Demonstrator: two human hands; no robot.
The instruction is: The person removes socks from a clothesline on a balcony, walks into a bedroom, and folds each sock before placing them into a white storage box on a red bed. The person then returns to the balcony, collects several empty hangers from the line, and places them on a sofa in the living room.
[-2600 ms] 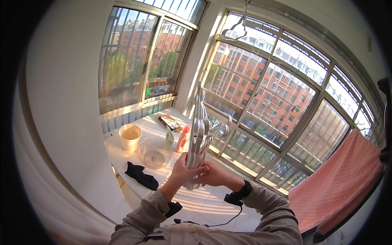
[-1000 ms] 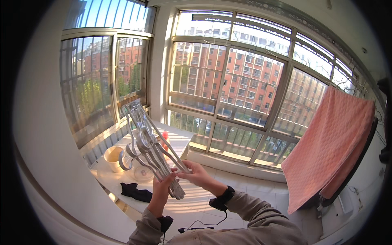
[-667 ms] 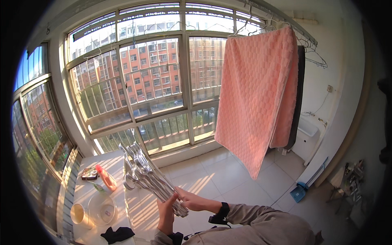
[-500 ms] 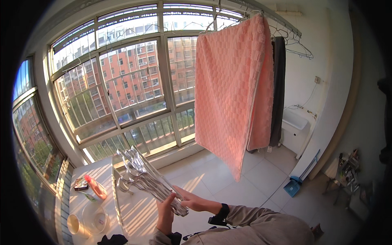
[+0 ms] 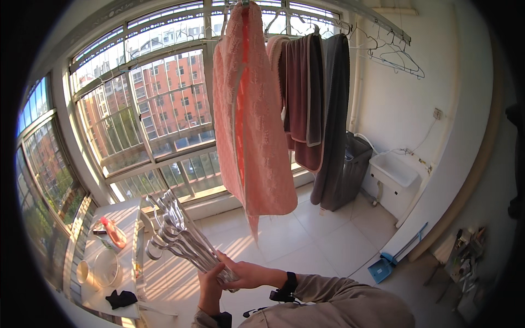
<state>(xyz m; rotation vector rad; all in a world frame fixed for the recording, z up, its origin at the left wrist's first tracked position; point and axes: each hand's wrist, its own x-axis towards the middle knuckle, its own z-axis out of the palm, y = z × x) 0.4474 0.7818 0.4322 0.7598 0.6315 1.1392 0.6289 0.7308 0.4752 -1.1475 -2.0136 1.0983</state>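
A bundle of shiny metal clothes hangers (image 5: 183, 232) slants up and leftward from my two hands, its hooks at the far end. My left hand (image 5: 209, 281) is closed around the near end from the left. On the other side of that end, my right hand (image 5: 246, 274) grips the same bundle. Ahead hangs a pink textured blanket (image 5: 265, 147), seen mostly edge-on and apart from my hands. Behind it to the right, brown towels (image 5: 302, 90) and a long dark grey towel (image 5: 332, 120) hang from the rail.
At left, a white table (image 5: 124, 216) bears a pink bottle (image 5: 114, 234), a clear bowl (image 5: 108, 268), a cup (image 5: 83, 271) and a black cloth (image 5: 120, 298). Right stand a grey bin (image 5: 355, 169), a white sink (image 5: 395, 169) and a blue dustpan (image 5: 381, 269). Empty hangers (image 5: 396, 57) hang above.
The pink blanket has turned and shifted left in the view, uncovering the brown towels, the grey towel and the bin. My hands keep hold of the hangers, slightly further left in the picture.
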